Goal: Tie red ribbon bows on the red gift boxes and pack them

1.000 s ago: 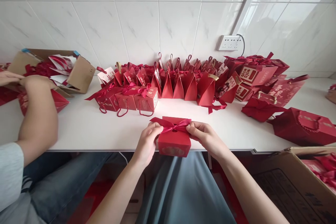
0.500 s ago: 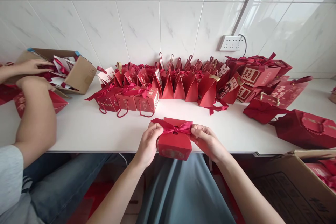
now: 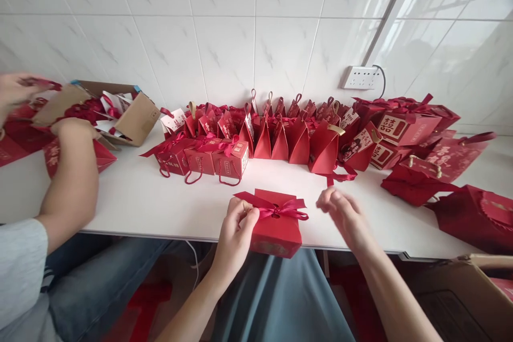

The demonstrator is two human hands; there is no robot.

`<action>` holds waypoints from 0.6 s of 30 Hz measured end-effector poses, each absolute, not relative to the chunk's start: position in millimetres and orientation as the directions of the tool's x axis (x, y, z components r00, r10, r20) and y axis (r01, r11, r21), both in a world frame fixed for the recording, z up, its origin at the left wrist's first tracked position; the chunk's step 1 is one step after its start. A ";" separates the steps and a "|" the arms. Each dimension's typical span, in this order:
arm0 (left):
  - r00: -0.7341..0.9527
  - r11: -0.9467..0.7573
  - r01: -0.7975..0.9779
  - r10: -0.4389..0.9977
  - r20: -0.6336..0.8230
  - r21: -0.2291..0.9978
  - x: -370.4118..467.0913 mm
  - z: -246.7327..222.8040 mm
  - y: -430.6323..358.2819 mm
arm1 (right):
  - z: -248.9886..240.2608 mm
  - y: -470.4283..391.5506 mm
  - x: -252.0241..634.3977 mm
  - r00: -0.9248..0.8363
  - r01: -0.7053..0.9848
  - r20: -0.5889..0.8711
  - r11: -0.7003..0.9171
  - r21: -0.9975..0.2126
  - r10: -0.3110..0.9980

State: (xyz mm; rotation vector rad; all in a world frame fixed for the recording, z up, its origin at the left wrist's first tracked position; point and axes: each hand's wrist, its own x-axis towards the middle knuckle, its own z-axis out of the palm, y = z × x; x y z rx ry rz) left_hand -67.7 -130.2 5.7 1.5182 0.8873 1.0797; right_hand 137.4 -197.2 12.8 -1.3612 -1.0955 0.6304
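A small red gift box (image 3: 278,238) sits at the table's front edge, with a glossy dark-red ribbon bow (image 3: 280,210) tied across its top. My left hand (image 3: 236,232) is closed on the bow's left loop, thumb and forefinger pinching the ribbon. Off to the right of the box, my right hand (image 3: 348,216) hangs in the air, slightly blurred. Its fingers are loosely curled and a little apart, holding nothing. The bow's right loop lies free.
Red gift boxes with rope handles (image 3: 202,157) and a row of peaked red boxes (image 3: 298,141) stand behind. Stacked boxes (image 3: 404,128) and a red bag (image 3: 473,214) are on the right. On the left, a co-worker's arm (image 3: 74,181) reaches near a cardboard box (image 3: 138,117).
My right hand has let go of the bow's right loop and moved away to the right. The camera view has shifted a little. The co-worker's far hand has moved left from the cardboard box.
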 end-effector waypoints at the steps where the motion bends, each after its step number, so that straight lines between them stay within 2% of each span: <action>1: 0.323 -0.226 0.031 0.924 0.204 0.974 -67.9 7.0 -131.7 | 24.2 -194.0 137.1 0.419 0.340 0.287 0.144 -0.929 0.862; 3: 0.311 -0.272 0.074 0.920 0.237 0.960 -67.4 8.3 -134.5 | 47.7 -182.8 127.0 0.301 0.557 0.296 0.085 -0.826 0.906; 5: 0.285 -0.327 0.109 0.915 0.285 0.939 -66.1 7.3 -136.8 | 66.6 -167.1 109.0 0.079 0.714 0.296 0.153 -0.683 0.952; 8: 0.241 -0.430 0.180 0.891 0.384 0.885 -64.3 1.6 -138.8 | 80.0 -145.5 85.6 -0.086 0.835 0.167 0.162 -0.526 0.982; 12: 0.144 -0.579 0.245 0.815 0.562 0.778 -63.3 -8.6 -140.3 | 80.1 -135.6 79.4 -0.136 0.808 0.023 0.124 -0.576 0.990; 15: 0.129 -0.679 0.319 0.722 0.680 0.661 -63.1 -12.2 -141.5 | 77.8 -138.0 84.5 -0.071 0.805 0.034 0.078 -0.588 0.997; 18: 0.200 -0.733 0.372 0.663 0.721 0.570 -62.9 -11.3 -142.0 | 75.5 -139.2 88.5 -0.015 0.798 0.066 0.052 -0.600 0.998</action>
